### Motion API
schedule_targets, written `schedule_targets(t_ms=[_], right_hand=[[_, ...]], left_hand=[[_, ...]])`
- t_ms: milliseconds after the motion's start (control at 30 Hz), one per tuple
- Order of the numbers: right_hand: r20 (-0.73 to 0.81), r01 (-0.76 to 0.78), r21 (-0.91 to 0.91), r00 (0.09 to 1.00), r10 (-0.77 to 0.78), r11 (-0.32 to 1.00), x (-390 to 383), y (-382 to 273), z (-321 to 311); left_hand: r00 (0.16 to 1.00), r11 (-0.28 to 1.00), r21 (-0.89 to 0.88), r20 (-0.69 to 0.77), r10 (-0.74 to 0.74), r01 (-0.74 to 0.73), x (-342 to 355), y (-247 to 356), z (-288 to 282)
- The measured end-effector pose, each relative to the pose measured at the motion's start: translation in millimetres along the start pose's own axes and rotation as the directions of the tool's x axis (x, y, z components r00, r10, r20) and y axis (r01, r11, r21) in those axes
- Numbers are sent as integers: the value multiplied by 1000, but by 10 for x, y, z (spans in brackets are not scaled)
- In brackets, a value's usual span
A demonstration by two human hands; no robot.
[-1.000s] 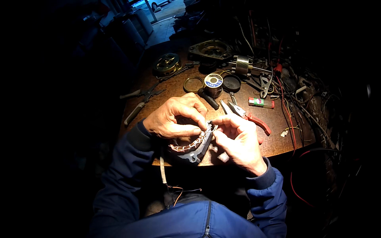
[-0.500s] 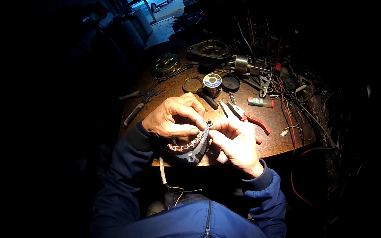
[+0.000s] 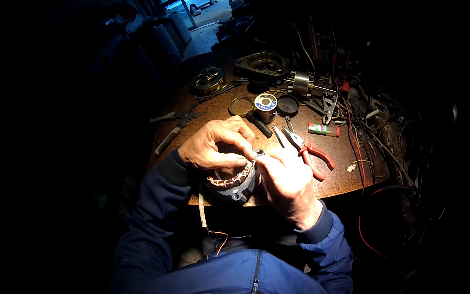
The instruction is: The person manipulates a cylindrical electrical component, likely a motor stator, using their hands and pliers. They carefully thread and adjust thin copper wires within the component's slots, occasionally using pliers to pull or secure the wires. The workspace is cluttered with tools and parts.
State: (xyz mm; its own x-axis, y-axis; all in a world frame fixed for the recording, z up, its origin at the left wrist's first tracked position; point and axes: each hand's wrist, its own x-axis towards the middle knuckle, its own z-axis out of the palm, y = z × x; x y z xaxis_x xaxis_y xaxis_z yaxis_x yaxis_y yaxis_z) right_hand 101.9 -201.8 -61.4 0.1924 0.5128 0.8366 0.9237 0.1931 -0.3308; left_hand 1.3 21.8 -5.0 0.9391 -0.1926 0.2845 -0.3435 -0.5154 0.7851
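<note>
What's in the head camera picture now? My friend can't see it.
A person's left hand and right hand work at laced reddish coils on a round metal part, at a brown table. Beyond are red-handled pliers and a spool; the surroundings are mostly dark.

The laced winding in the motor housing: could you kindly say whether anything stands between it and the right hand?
Nothing visible does: the right hand is at the edge of the motor housing, beside the laced winding. The left hand reaches from the opposite side, and the red-handled pliers lie beyond the right hand.
</note>
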Motion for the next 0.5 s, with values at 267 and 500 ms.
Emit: schedule_targets(t_ms=[267, 500], right_hand=[[210, 104, -239, 976, -53, 965, 93, -53, -149], [349, 197, -275, 932, -93, 941, 208, 0, -241]], left_hand=[[1000, 1000, -2, -5, -1, 1, -5, -19, 19], [998, 999, 15, -47, 52, -51, 21, 1, 57]])
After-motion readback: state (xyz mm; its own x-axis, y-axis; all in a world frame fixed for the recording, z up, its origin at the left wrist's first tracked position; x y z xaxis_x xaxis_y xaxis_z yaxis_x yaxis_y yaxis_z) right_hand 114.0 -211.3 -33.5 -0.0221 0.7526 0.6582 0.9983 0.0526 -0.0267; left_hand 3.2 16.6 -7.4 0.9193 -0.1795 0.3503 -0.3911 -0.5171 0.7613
